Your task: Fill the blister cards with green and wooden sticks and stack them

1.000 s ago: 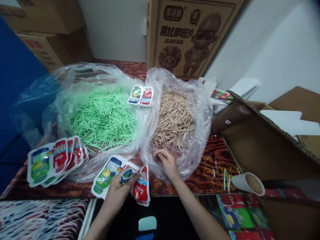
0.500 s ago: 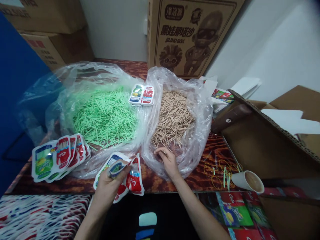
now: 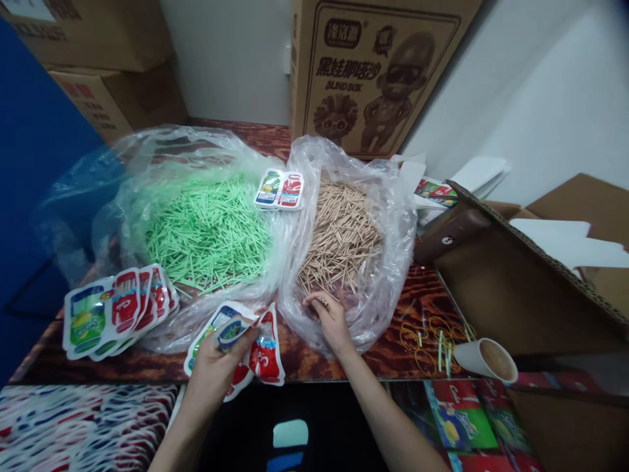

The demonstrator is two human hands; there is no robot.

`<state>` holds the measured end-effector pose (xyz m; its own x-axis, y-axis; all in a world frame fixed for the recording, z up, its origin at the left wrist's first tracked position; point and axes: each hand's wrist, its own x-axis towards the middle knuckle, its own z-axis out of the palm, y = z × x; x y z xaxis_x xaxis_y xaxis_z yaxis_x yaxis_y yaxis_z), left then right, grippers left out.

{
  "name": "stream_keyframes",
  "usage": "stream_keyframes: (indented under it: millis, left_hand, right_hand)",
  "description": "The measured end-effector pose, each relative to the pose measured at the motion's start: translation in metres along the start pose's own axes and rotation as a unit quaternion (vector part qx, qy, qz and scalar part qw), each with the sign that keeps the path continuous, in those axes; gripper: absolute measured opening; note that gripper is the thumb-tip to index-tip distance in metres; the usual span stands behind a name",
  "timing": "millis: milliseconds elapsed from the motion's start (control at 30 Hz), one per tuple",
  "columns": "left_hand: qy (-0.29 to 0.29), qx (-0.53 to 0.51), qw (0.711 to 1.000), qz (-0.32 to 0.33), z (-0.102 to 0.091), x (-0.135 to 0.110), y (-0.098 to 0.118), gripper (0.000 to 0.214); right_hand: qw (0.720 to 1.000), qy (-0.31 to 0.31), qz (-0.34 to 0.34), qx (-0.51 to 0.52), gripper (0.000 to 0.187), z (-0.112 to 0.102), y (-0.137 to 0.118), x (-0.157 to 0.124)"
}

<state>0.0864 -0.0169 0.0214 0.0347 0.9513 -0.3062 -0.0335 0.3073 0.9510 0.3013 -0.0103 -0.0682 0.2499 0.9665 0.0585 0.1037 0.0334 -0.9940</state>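
My left hand (image 3: pixel 215 357) is closed on a printed plastic packet (image 3: pixel 248 344) with a green side and a red side, held at the table's near edge. My right hand (image 3: pixel 330 319) is pinched on a small bunch of tan sticks at the near rim of a clear bag (image 3: pixel 393 242) full of tan sticks (image 3: pixel 339 236). To the left lies a second clear bag (image 3: pixel 122 196) filled with green sticks (image 3: pixel 206 229). One packet (image 3: pixel 279 190) rests on top between the two bags.
A fanned stack of packets (image 3: pixel 115 311) lies at the table's left front. Rubber bands (image 3: pixel 427 337) and a tipped paper cup (image 3: pixel 486 360) lie at the right. An open cardboard box (image 3: pixel 531 275) stands at the right, and a printed carton (image 3: pixel 378 65) stands behind the bags.
My left hand has drawn the packet a little left and toward me. My right hand stays in the tan sticks, hardly moved.
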Motion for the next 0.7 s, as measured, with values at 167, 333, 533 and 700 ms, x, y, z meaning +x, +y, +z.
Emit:
stream_keyframes:
  millis: [167,333,533,700]
  left_hand:
    - [-0.005,-0.004,1.0,0.01,-0.002,0.003,-0.003,0.023]
    - [-0.025,0.014,0.999,0.019,-0.008,0.007,-0.013,0.022]
    - [-0.02,0.017,1.0,0.01,-0.011,0.008,-0.019,0.023]
    - [-0.027,0.024,0.999,0.008,-0.011,0.008,-0.021,0.024]
  right_hand:
    - [1.0,-0.004,-0.007,-0.013,0.018,0.0,-0.001,0.001]
    - [1.0,-0.006,-0.008,-0.015,0.016,0.001,-0.002,0.001]
    - [1.0,-0.008,-0.001,-0.007,0.016,0.001,0.0,0.001]
    - [1.0,-0.007,0.001,-0.012,0.015,0.001,-0.002,0.001]
